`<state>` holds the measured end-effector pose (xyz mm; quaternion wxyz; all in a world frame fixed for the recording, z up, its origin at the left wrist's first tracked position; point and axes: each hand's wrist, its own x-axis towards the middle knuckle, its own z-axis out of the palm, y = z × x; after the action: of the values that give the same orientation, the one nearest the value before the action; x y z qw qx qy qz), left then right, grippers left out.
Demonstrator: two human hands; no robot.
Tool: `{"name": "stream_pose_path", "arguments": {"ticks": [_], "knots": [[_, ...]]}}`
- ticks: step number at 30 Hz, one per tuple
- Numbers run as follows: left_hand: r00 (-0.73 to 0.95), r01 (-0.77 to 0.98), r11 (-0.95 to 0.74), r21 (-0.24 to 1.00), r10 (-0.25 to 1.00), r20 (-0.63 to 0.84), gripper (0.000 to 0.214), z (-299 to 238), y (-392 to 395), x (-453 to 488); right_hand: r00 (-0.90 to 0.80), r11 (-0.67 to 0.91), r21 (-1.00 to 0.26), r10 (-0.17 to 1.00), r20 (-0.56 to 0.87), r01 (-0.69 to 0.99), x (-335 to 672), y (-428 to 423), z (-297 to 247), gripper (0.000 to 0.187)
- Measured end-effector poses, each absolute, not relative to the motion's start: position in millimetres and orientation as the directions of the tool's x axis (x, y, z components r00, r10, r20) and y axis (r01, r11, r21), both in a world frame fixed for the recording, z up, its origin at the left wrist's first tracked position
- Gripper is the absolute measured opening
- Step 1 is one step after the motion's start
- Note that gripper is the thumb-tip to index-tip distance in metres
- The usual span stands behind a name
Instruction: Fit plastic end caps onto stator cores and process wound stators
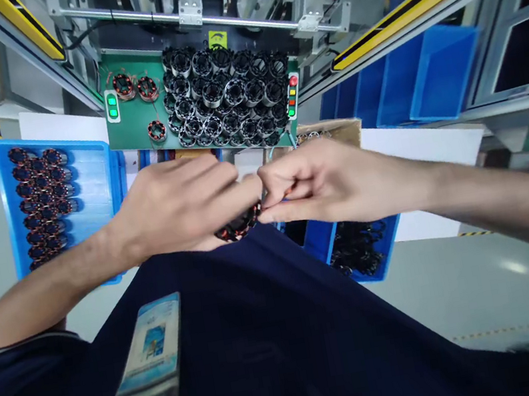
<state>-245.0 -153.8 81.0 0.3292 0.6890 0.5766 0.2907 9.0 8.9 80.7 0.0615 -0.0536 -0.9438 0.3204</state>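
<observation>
My left hand [179,202] is closed around a small round motor stator [239,224] with dark copper windings, held just above my dark shirt. My right hand [312,180] meets it from the right, fingers pinched together at the stator's edge; what the fingertips grip there is too small to make out. Both hands hover in front of a green work plate [135,125] piled with several bare black stators [226,93]. Three wound stators lie on the plate's left part [137,89].
A blue tray [89,180] on the left holds rows of wound stators [42,201]. A blue bin [323,242] with dark parts sits below my right wrist. Empty blue bins [426,73] stand at the right. Machine frame and yellow-black rails rise behind. A badge [151,352] hangs on my chest.
</observation>
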Motion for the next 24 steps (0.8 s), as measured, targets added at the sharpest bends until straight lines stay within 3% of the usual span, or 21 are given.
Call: {"name": "stream_pose_path", "arguments": {"ticks": [3, 5, 7, 9, 11, 13, 14, 16, 17, 21, 24], "knots": [[0.208, 0.287, 0.130, 0.949, 0.959, -0.194, 0.034, 61.7, -167.6, -255.0, -0.992, 0.822, -0.564, -0.002, 0.128, -0.075, -3.5, 15.9, 90.2, 0.039], [0.340, 0.039, 0.286, 0.957, 0.897, -0.282, 0.039, 49.5, -181.3, -266.9, -0.963, 0.833, -0.497, -0.146, 0.227, -0.243, -12.4, 22.6, 91.5, 0.046], [0.324, -0.096, 0.384, 0.918, 0.884, -0.336, 0.041, 36.5, -203.9, -280.7, -0.914, 0.825, -0.431, -0.231, 0.334, -0.366, -18.0, 28.0, 82.5, 0.053], [0.184, -0.199, 0.449, 0.871, 0.890, -0.417, 0.045, 17.7, -236.0, -292.6, -0.912, 0.825, -0.462, -0.145, 0.384, -0.326, -21.3, 29.3, 60.5, 0.054], [-0.059, -0.345, 0.479, 0.807, 0.847, -0.528, 0.055, -9.3, -273.1, -298.9, -0.950, 0.801, -0.583, 0.057, 0.306, -0.139, -29.0, 24.5, 25.9, 0.048], [-0.351, -0.481, 0.446, 0.755, 0.691, -0.632, 0.069, -41.1, -308.3, -298.5, -0.969, 0.728, -0.671, 0.240, 0.051, 0.145, -49.5, 13.1, -16.6, 0.035], [-0.429, -0.545, 0.420, 0.725, 0.603, -0.672, 0.077, -56.5, -323.6, -296.5, -0.965, 0.707, -0.664, 0.245, -0.094, 0.244, -66.3, 5.4, -38.8, 0.031], [-0.486, -0.655, 0.358, 0.665, 0.473, -0.734, 0.090, -81.9, -348.2, -290.8, -0.899, 0.741, -0.536, 0.214, -0.381, 0.404, -112.6, -11.3, -81.0, 0.013], [-0.496, -0.695, 0.322, 0.643, 0.433, -0.753, 0.093, -91.0, -357.7, -288.0, -0.884, 0.753, -0.506, 0.213, -0.415, 0.420, -140.7, -18.6, -99.9, 0.013], [-0.532, -0.764, 0.205, 0.612, 0.336, -0.777, 0.092, -106.3, -383.5, -281.8, -0.862, 0.795, -0.399, 0.284, -0.420, 0.456, -261.5, -23.3, -160.2, 0.052], [-0.528, -0.794, 0.167, 0.585, 0.289, -0.799, 0.090, -108.8, -396.4, -284.6, -0.832, 0.840, -0.216, 0.391, -0.393, 0.497, -336.2, -1.7, -196.3, 0.066]]}}
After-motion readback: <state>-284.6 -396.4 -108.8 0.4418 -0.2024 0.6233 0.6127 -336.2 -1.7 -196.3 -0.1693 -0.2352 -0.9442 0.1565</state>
